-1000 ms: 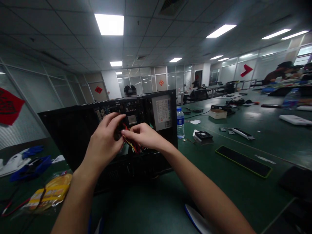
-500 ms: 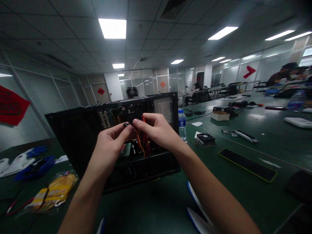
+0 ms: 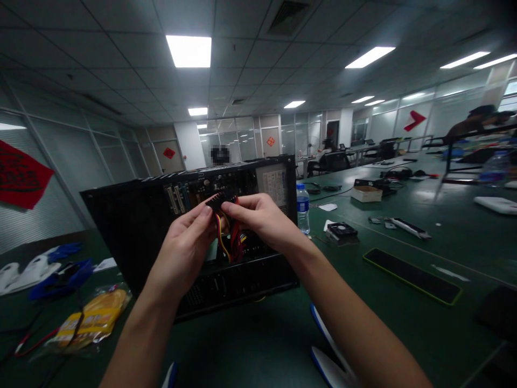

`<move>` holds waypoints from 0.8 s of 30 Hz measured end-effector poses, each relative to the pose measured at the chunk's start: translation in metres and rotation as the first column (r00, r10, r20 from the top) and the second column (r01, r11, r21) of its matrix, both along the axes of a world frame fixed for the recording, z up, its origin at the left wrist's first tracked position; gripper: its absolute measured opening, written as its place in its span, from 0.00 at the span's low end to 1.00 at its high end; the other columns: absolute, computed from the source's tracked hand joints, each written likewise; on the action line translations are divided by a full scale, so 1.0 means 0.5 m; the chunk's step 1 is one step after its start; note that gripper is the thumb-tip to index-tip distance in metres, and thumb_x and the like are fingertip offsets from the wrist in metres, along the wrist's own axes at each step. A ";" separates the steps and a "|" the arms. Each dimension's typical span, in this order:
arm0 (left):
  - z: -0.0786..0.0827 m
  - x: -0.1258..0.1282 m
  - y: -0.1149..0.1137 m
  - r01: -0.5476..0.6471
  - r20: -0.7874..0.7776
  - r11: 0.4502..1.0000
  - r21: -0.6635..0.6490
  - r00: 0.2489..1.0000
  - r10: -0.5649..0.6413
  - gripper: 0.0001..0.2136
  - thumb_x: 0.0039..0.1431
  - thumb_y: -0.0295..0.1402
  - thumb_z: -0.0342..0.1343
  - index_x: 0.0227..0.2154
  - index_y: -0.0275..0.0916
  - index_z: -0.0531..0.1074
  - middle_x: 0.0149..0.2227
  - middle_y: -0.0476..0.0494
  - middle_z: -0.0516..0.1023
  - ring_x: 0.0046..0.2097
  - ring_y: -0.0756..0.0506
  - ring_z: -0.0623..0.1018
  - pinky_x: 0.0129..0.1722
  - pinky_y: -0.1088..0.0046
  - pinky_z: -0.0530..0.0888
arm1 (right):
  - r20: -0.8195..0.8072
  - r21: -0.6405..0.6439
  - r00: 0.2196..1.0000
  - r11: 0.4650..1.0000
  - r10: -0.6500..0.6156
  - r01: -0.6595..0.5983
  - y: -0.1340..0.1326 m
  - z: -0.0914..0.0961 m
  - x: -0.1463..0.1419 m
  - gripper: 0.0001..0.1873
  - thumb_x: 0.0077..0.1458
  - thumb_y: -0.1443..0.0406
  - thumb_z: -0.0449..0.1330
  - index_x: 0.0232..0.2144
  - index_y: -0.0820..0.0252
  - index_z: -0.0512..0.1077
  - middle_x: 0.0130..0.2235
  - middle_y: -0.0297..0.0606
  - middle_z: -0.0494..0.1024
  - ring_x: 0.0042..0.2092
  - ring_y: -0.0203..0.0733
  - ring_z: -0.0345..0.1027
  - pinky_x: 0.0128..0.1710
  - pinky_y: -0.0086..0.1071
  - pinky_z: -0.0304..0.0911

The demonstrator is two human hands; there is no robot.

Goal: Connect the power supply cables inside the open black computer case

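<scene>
An open black computer case [image 3: 121, 226] lies on its side on the green table [image 3: 388, 302], its boards and a power supply with a white label [image 3: 273, 183] showing. In front of its opening both hands are raised. My left hand [image 3: 186, 249] and my right hand [image 3: 260, 218] pinch a black connector [image 3: 220, 200] between their fingertips. From the connector a bundle of red, yellow and black wires [image 3: 231, 240] hangs down into the case.
A water bottle [image 3: 302, 207] stands right of the case, a small black fan [image 3: 341, 230] beyond it. A long black pad with a green rim [image 3: 412, 276] lies at right. A yellow packet [image 3: 91, 320] and blue-white items [image 3: 48, 269] lie at left. People sit at far tables.
Both hands have lifted the wire bundle up and out of the case; the black connector, first out of sight, now shows between the fingertips. The view has shifted slightly.
</scene>
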State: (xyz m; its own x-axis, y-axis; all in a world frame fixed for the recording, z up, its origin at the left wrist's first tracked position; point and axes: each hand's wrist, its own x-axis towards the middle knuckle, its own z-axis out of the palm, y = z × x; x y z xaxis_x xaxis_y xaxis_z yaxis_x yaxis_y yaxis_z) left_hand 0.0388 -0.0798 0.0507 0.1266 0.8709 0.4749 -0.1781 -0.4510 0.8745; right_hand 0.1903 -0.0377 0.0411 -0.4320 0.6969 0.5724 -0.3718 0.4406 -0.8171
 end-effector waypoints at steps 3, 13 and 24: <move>-0.005 0.003 0.008 0.029 0.051 1.000 -0.003 0.998 -0.029 0.18 0.56 0.37 0.62 0.48 0.36 0.77 0.43 0.40 0.82 0.45 0.42 0.80 0.48 0.66 0.77 | -0.018 -0.007 1.000 1.000 0.002 -0.002 -0.001 0.001 -0.005 0.20 0.47 0.51 0.68 0.26 0.65 0.76 0.26 0.34 0.77 0.28 0.33 0.70 0.30 0.27 0.66; -0.039 0.019 0.032 -0.138 0.044 0.986 0.092 0.990 0.134 0.20 0.58 0.44 0.60 0.50 0.37 0.76 0.43 0.41 0.82 0.48 0.42 0.79 0.50 0.68 0.75 | -0.069 -0.013 0.992 0.994 -0.105 0.105 0.006 -0.006 -0.024 0.19 0.48 0.52 0.67 0.25 0.64 0.73 0.25 0.32 0.76 0.26 0.32 0.68 0.25 0.25 0.63; -0.022 0.012 0.008 -0.324 -0.369 0.914 0.242 0.841 0.396 0.23 0.54 0.47 0.61 0.48 0.38 0.78 0.46 0.43 0.82 0.47 0.39 0.80 0.46 0.66 0.77 | -0.110 0.143 0.936 0.926 -0.335 0.348 0.010 -0.006 -0.013 0.19 0.52 0.52 0.64 0.25 0.64 0.74 0.26 0.33 0.75 0.27 0.32 0.66 0.27 0.26 0.61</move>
State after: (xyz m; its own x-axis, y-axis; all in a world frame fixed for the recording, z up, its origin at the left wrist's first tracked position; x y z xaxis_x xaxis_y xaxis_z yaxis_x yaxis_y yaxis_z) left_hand 0.0446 -0.0760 0.0395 0.0295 0.8067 0.5902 0.3751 -0.5562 0.7416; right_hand 0.1840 -0.0329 0.0382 -0.1310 0.6916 0.7103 -0.2384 0.6735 -0.6997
